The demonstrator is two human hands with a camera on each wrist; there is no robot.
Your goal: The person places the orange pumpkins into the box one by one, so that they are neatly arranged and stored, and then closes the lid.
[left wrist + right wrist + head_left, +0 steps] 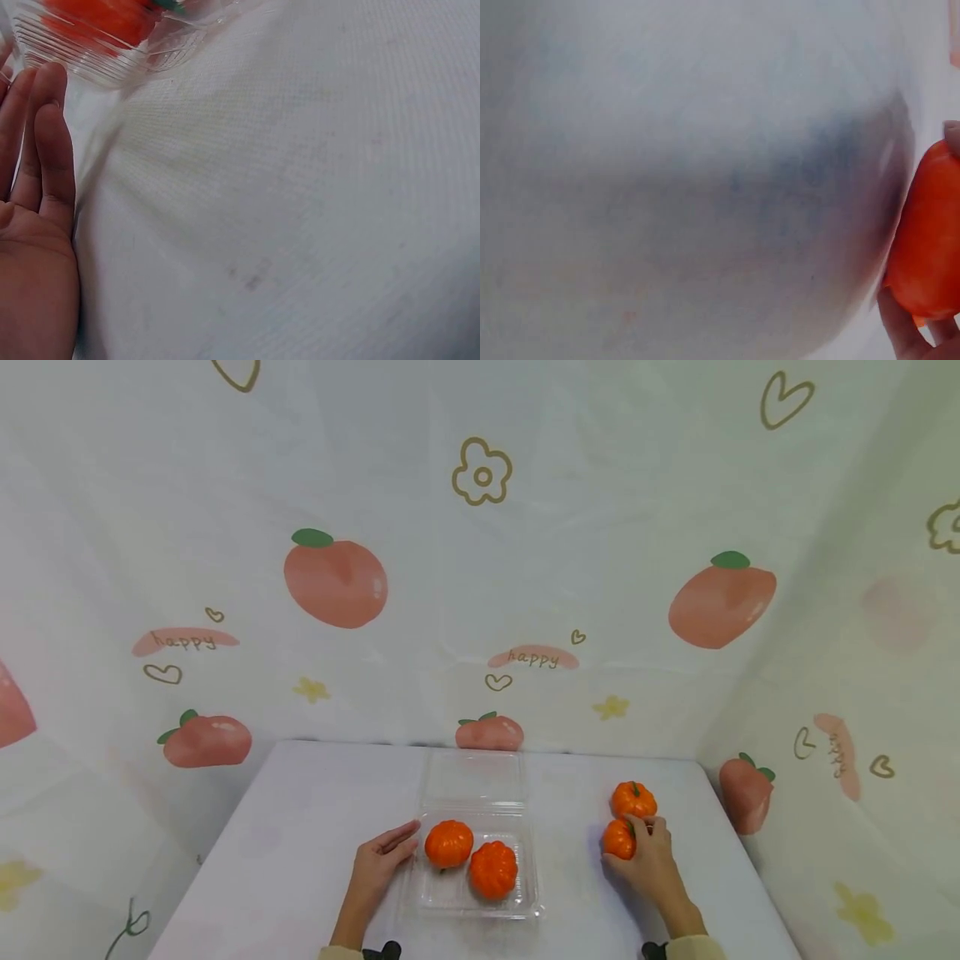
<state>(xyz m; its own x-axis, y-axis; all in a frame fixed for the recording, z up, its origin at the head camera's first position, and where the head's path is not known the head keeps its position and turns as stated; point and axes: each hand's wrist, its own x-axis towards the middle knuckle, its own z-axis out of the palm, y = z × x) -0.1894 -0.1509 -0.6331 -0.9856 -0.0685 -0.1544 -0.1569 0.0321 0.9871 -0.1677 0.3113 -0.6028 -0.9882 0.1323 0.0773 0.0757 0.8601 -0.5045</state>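
Observation:
A clear plastic clamshell box (528,893) lies with its lid (474,777) folded back on the white table. Two small orange pumpkins sit inside it, one at the left (448,844) and one nearer the front right (493,871). My left hand (378,868) rests at the box's left side, fingers extended toward its edge; the left wrist view shows straight fingers (52,142) by the ribbed wall. Off to the right, my right hand (651,862) grips another small pumpkin (618,840) between thumb and fingers. Just behind it stands one more pumpkin (633,798).
The white table (315,810) ends at a backdrop cloth (420,693) printed with fruit, hearts and flowers. This cloth also hangs along both sides of the table. Between the box and the right-hand pumpkins lies a stretch of tabletop (570,852).

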